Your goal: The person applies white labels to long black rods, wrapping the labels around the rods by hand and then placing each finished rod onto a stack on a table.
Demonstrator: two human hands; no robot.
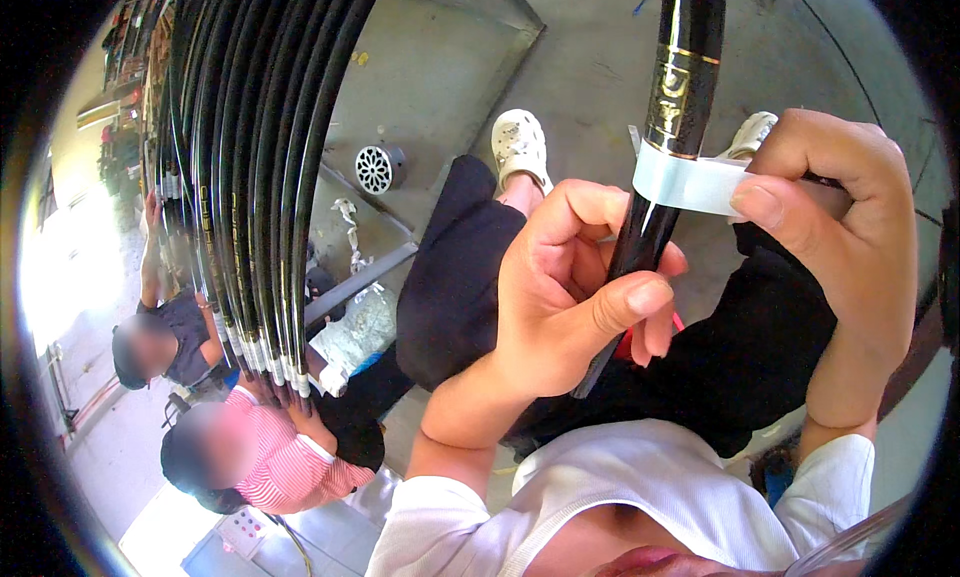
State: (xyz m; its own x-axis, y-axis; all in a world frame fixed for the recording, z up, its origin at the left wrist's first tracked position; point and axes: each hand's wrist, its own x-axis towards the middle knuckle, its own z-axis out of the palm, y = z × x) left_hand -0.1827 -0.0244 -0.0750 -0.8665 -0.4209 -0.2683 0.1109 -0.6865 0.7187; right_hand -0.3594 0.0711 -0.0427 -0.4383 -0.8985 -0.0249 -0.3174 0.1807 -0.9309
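A glossy black rod (694,37) with gold rings and gold lettering slants down from the top edge, right of the middle. My left hand (560,302) is closed around its lower part, the thumb lying across the front. A pale, whitish strip of tape (690,184) wraps round the rod just above that hand, under the lower gold ring. My right hand (850,212) pinches the strip's right end between thumb and bent forefinger, pulled out sideways from the rod. A short tail of the strip sticks up at the rod's left side.
Many similar black rods (250,137) with white-wrapped ends stand in a row at left. A person in a striped top (285,457) and another in dark clothes (185,342) are beside them. A round perforated metal piece (380,169), metal bars and a plastic bag (358,327) lie nearby.
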